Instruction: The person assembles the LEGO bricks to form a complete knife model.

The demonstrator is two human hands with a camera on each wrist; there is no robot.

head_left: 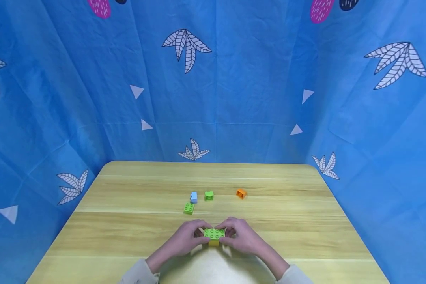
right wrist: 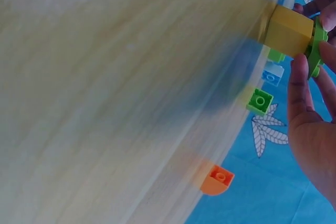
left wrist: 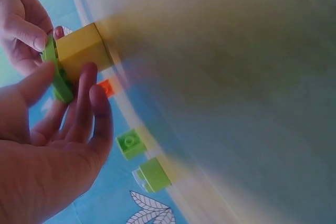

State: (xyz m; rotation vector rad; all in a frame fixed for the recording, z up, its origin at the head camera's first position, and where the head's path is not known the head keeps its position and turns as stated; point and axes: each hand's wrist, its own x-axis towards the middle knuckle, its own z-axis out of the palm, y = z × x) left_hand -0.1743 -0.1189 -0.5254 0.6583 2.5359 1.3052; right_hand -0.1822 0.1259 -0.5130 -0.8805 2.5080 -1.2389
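At the table's near side, a green studded building brick lies across the top of a yellow block, overhanging it at both ends. My left hand pinches the green brick's left end between thumb and fingers. On the opposite end, my right hand grips it the same way. The left wrist view shows the yellow block standing on the table under the thin green brick. From the right wrist, fingertips show close by the yellow block's side.
Beyond the hands, a flat green brick, a light blue brick and another green brick lie left of centre. An orange brick lies tipped farther right. A blue patterned cloth hangs behind and beside the wooden table.
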